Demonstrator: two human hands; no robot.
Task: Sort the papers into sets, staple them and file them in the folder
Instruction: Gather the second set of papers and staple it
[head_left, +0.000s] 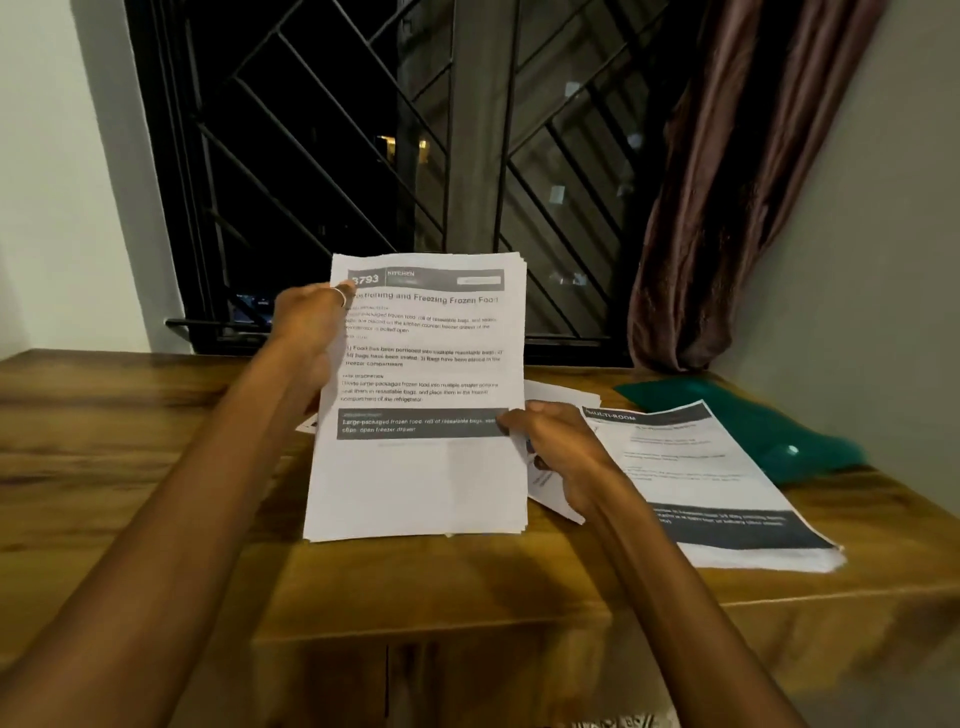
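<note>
Here the left hand (306, 322) pinches the upper left edge of a stack of papers (421, 395), held upright over the wooden table (130, 415) with its lower edge touching the tabletop. The right hand (550, 447) grips the stack's right edge. Further right, a second pile of papers (727, 488) lies flat, with a green folder (753, 421) beyond it.

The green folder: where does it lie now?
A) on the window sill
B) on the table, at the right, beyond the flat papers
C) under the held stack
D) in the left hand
B: the folder lies on the table behind the flat papers.
</note>
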